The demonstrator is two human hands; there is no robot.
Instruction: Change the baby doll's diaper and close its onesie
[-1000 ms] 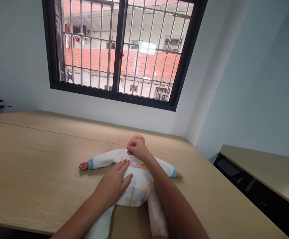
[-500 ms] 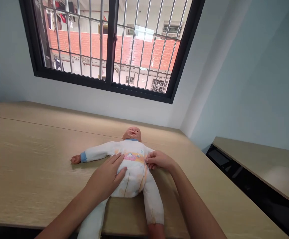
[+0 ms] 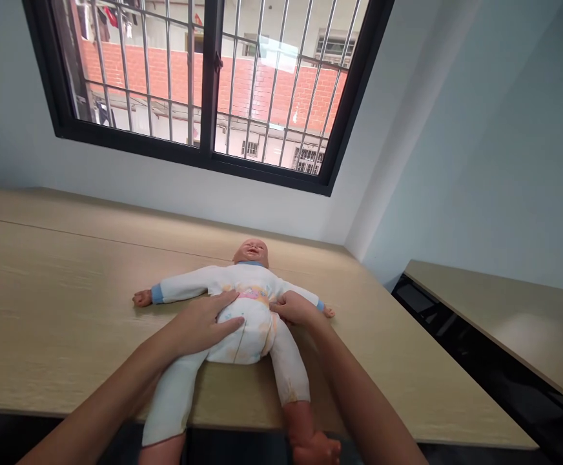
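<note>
A baby doll (image 3: 252, 250) lies on its back on the wooden table, dressed in a white suit with blue cuffs and collar. Around its hips is a white diaper (image 3: 243, 336) with a coloured print at the waist. My left hand (image 3: 208, 323) rests on the left side of the diaper, thumb spread from the fingers. At the right side of the waist, the bent fingers of my right hand (image 3: 291, 309) pinch the diaper's edge. The doll's legs stretch towards me, over the table's front edge.
The wooden table (image 3: 68, 310) runs up to the wall under a barred window (image 3: 204, 84). Another wooden surface with a black glossy front (image 3: 480, 342) stands at the right.
The view has shifted, so more of the doll's legs and its right-side arm show. My left hand has slid further round the diaper's left side. My right hand stays at the waist.
</note>
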